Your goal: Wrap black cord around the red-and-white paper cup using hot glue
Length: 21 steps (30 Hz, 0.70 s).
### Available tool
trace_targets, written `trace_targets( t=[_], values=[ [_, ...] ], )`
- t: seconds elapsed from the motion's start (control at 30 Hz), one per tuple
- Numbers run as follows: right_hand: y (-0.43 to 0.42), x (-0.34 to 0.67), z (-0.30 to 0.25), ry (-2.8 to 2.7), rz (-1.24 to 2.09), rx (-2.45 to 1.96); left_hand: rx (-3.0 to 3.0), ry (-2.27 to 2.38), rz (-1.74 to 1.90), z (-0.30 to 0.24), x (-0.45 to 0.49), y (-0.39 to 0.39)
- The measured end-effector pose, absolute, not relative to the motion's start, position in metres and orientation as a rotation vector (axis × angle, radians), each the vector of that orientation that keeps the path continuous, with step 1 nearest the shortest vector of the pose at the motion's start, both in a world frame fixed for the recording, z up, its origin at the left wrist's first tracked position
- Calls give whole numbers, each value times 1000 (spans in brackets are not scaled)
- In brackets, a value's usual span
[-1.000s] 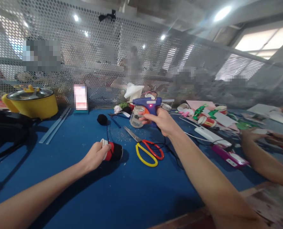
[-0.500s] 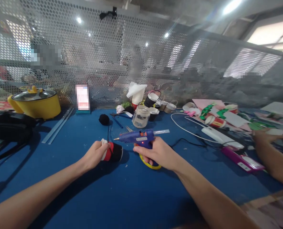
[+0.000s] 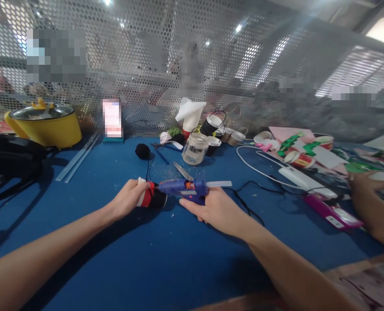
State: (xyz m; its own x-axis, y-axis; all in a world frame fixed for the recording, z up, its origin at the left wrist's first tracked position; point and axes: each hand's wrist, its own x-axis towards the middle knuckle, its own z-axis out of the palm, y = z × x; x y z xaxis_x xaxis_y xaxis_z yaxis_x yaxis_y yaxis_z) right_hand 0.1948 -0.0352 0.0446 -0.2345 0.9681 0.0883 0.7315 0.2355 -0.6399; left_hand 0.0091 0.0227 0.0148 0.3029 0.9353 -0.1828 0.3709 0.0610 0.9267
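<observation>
My left hand [image 3: 130,198] is closed round the rim end of a paper cup [image 3: 158,199], which lies tilted on its side. Black yarn covers the cup's lower part, and a red band shows beside my fingers. A strand runs from the cup to a ball of black yarn [image 3: 142,151] behind it. In my right hand [image 3: 216,211] is a blue glue gun [image 3: 182,187] with a clear glue stick out of its back and a small red light on. Its nozzle is at the cup, over the edge of the black yarn; whether it touches, I cannot tell.
Scissors [image 3: 182,171] lie just behind the glue gun, near a clear jar [image 3: 195,150]. Wrapped cups [image 3: 211,125] stand behind. A white power strip [image 3: 305,181] and cords lie right, by a purple box [image 3: 332,212] and another person's hand [image 3: 362,183]. A yellow pot [image 3: 47,129] stands left.
My right hand has brought the glue gun left, so its nozzle now reaches the cup. The scissors' blades show more behind it. My left hand still holds the cup; the view has tilted downward.
</observation>
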Motion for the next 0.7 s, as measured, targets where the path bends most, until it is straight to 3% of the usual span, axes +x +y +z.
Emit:
trace_targets(
  t=[0.4, 0.7],
  values=[
    [-39, 198, 40, -2253, 328, -1531, 1503, 1246, 671, 13, 8, 23],
    [-42, 195, 46, -2249, 400, -1573, 1472, 1251, 695, 14, 10, 21]
  ],
)
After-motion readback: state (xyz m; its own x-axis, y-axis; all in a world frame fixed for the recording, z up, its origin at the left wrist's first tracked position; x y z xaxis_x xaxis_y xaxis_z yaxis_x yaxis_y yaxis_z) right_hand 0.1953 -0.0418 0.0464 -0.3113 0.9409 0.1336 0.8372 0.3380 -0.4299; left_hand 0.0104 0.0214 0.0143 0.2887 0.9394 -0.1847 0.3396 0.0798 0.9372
